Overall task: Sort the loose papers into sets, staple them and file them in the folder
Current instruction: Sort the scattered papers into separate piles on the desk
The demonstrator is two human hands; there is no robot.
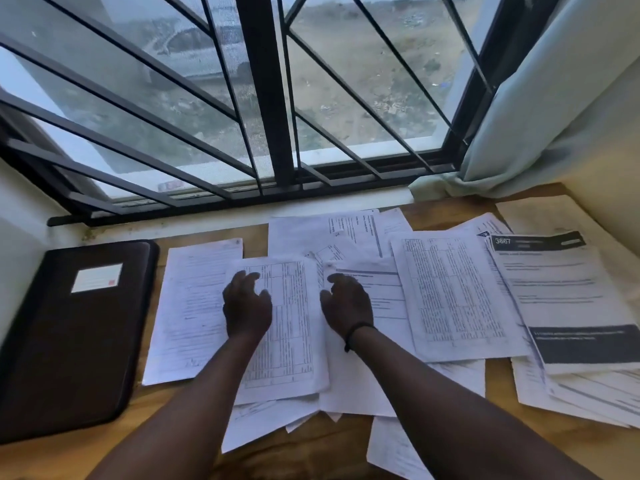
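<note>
Head view, wooden table (194,441) under a barred window (266,98). Loose papers (346,393) lie spread in overlapping layers across the middle and right of the table, print side up, most turned at slightly different angles. Left hand (246,304) rests palm down on a sheet with a ruled table (294,327), which lies on top of the central pile; fingers bent at the knuckles, tips on the paper, nothing clasped. Right hand (347,304) rests just beside it on a form with a grey heading bar (384,289); fingers likewise loosely curved, tips touching the sheet, no grasp visible. A dark band (356,332) circles the right wrist. The two hands are near each other but apart. A second tabled sheet (457,296) lies to the right of the right hand, overlapping the form's edge. Further right, a page headed "3667" (568,299), with dark bands at top and bottom, sits on its own small stack. A lined form (188,313) lies to the left, partly under the ruled sheet. Dark folder (69,337), closed, white label on the cover, lies at the table's left edge, apart from the papers. Pale curtain (554,109) hangs at upper right.
</note>
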